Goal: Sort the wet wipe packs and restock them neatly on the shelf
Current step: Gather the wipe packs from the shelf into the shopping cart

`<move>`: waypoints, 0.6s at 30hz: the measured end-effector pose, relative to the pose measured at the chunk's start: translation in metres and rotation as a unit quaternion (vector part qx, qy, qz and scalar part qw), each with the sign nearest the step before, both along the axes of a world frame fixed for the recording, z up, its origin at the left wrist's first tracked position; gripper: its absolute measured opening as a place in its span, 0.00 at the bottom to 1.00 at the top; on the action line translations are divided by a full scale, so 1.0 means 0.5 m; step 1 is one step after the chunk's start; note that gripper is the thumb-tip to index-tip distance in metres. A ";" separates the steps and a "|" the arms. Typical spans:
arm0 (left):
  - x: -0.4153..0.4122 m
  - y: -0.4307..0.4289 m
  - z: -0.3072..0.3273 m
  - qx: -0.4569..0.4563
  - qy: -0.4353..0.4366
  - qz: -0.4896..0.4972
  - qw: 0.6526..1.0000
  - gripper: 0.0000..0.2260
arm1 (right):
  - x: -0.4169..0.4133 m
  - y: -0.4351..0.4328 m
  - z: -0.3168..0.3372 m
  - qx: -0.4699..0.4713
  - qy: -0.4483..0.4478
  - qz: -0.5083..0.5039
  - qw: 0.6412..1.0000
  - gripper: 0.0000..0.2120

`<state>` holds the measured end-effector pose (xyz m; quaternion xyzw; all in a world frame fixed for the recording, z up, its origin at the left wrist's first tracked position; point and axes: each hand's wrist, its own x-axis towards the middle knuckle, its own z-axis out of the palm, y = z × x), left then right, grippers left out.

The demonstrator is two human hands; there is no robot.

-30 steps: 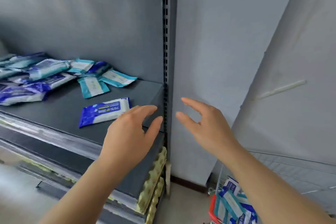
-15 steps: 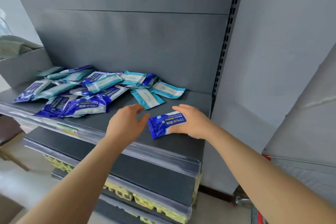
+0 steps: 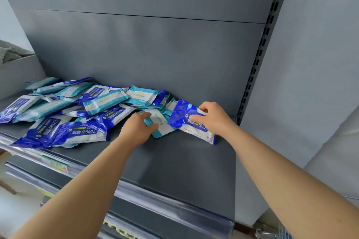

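The blue wet wipe pack [image 3: 184, 120] stands tilted at the right end of the shelf [image 3: 174, 163], and the right hand [image 3: 212, 118] hides part of its print, fingers [image 3: 196, 117] curled round its upper edge. Just left, the left hand [image 3: 136, 130] closes fingers [image 3: 144, 115] and thumb on a teal-and-white pack [image 3: 162, 124], covering its left end, while its right end lies behind the blue pack. Further left, the pile of packs [image 3: 77, 110] overlaps too much to count and is cut off at the frame edge, below a grey box [image 3: 17, 72]; a slotted upright [image 3: 260, 60] bounds the right.
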<state>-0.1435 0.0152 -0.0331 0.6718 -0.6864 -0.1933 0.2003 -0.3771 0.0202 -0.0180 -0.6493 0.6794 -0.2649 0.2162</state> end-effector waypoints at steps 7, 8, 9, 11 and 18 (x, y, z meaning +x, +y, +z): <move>0.012 -0.008 -0.024 -0.033 -0.003 -0.073 0.997 0.21 | 0.036 -0.084 -0.016 0.049 0.006 -0.046 0.998 0.14; 0.017 -0.006 -0.026 -0.034 -0.001 -0.083 0.996 0.20 | 0.038 -0.086 -0.020 0.055 0.025 -0.048 0.997 0.14; 0.023 -0.005 -0.026 -0.032 0.002 -0.089 0.996 0.20 | 0.041 -0.088 -0.023 0.059 0.045 -0.047 0.996 0.14; 0.033 -0.009 -0.025 -0.025 0.032 -0.087 0.995 0.22 | 0.049 -0.089 -0.025 0.070 0.072 -0.045 0.994 0.17; 0.031 -0.024 -0.006 0.079 0.336 0.013 0.939 0.33 | 0.085 -0.034 -0.019 0.076 0.004 -0.099 0.992 0.17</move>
